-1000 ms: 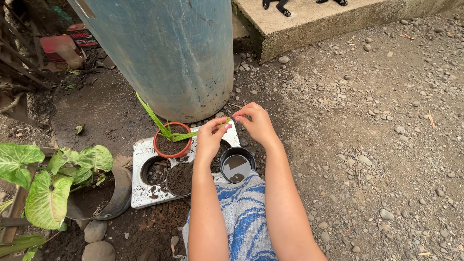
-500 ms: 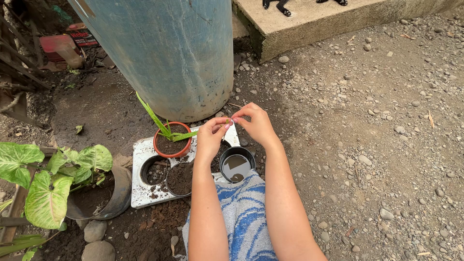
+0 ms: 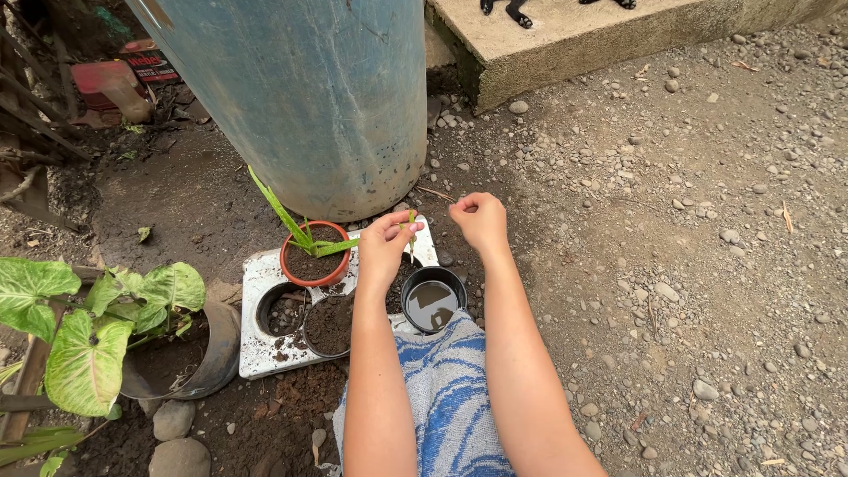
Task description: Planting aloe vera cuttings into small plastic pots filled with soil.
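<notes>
My left hand [image 3: 386,245] pinches a small green plant cutting [image 3: 411,222] between thumb and fingers, above a white slab [image 3: 254,276] with round holes. My right hand [image 3: 480,220] is a little to the right of it, fingers curled in, with a tiny bit of something pinched that I cannot make out. Just below my left hand stands a black pot [image 3: 432,300] with dark water or a wet bottom. An orange pot [image 3: 314,255] with a long-leaved green plant [image 3: 291,225] sits to the left. A pot of dark soil [image 3: 329,326] rests by my left forearm.
A large blue-grey barrel [image 3: 305,88] stands right behind the pots. A concrete step [image 3: 574,40] lies at the upper right, and gravel ground [image 3: 689,247] spreads to the right. A grey pot with broad variegated leaves [image 3: 97,327] is at the left, stones below it.
My two hands were together on the cutting; now my right hand has drawn away to the right and curled shut, while my left hand keeps the cutting.
</notes>
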